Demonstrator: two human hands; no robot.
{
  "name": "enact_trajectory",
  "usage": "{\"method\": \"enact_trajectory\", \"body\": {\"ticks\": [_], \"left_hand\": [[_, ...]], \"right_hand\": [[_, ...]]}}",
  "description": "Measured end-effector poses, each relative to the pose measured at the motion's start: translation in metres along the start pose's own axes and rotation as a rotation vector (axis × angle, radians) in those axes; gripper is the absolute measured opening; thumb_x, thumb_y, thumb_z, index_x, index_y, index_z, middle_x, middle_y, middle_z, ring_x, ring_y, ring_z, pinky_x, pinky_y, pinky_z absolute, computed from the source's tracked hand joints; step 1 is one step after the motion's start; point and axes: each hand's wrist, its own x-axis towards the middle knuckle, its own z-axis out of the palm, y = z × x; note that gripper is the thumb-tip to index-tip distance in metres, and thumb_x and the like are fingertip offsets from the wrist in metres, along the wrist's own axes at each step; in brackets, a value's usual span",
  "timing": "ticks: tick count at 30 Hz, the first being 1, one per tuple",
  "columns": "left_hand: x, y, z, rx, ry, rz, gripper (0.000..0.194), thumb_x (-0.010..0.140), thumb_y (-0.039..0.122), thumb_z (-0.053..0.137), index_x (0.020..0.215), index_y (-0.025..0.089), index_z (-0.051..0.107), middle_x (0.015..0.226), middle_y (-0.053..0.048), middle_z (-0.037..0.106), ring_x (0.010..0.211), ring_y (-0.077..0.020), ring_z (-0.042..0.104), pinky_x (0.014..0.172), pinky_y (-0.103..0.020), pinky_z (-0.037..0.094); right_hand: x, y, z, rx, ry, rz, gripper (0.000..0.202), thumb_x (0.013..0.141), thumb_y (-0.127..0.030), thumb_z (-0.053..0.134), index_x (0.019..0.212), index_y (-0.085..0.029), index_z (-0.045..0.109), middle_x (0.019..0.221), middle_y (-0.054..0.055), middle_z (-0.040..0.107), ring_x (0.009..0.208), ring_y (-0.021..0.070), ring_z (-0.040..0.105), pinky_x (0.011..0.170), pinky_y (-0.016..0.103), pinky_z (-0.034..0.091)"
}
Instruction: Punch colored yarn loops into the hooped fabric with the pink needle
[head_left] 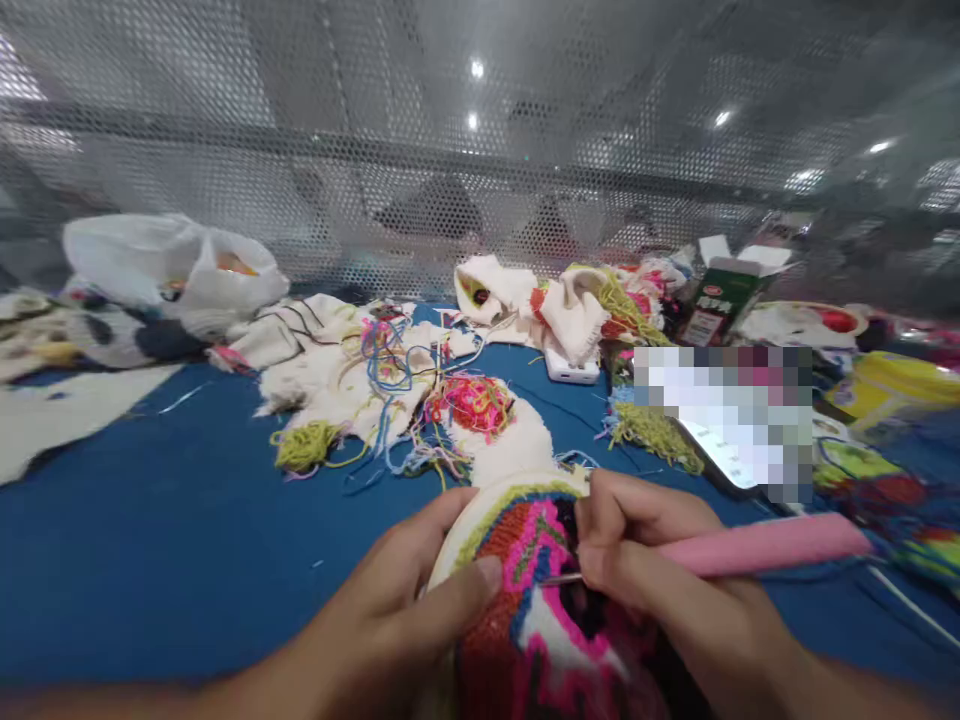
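An embroidery hoop [469, 535] stretches a cloth worked in red, pink, blue and white yarn [551, 640]. My left hand [420, 590] grips the hoop's left rim, its thumb lying on the front of the stitching. In my right hand [652, 560] is a punch needle [765, 546] with a thick pink handle. Its thin metal tip meets the worked surface near the blue and white patches; whether it goes through the cloth I cannot tell. The right fingers also lie close to the hoop's upper right edge. The back of the hoop is hidden.
Beyond the hoop lie tangled yarn [386, 370], cream cloth scraps [315, 330] and a white power bank [571, 365]. At right are a lit phone [720, 450], a green box [716, 300] and a yellow packet [900, 385]. A white plastic bag [172, 275] stands left, before a perforated metal panel [420, 130].
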Motion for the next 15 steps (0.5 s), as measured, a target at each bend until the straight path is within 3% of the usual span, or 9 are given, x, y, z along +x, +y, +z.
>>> {"method": "enact_trajectory", "body": {"ticks": [5, 15], "left_hand": [[-0.006, 0.001, 0.012, -0.112, 0.005, -0.049, 0.048, 0.077, 0.027, 0.061, 0.123, 0.023, 0.047, 0.115, -0.006, 0.061, 0.105, -0.0228, 0.056, 0.088, -0.03, 0.044], [-0.007, 0.002, 0.014, -0.144, 0.051, -0.063, 0.057, 0.073, 0.029, 0.066, 0.125, 0.022, 0.044, 0.114, -0.009, 0.062, 0.105, -0.0262, 0.057, 0.084, -0.033, 0.047]], "right_hand": [[0.001, -0.002, -0.001, -0.02, -0.018, -0.015, 0.022, 0.071, -0.016, 0.05, 0.052, -0.017, 0.039, 0.05, -0.005, 0.038, 0.049, 0.0069, 0.032, 0.043, 0.019, 0.025], [0.001, -0.001, -0.002, -0.038, -0.04, -0.014, 0.022, 0.073, -0.018, 0.049, 0.053, -0.018, 0.039, 0.051, -0.005, 0.037, 0.048, 0.007, 0.031, 0.042, 0.02, 0.024]]}}
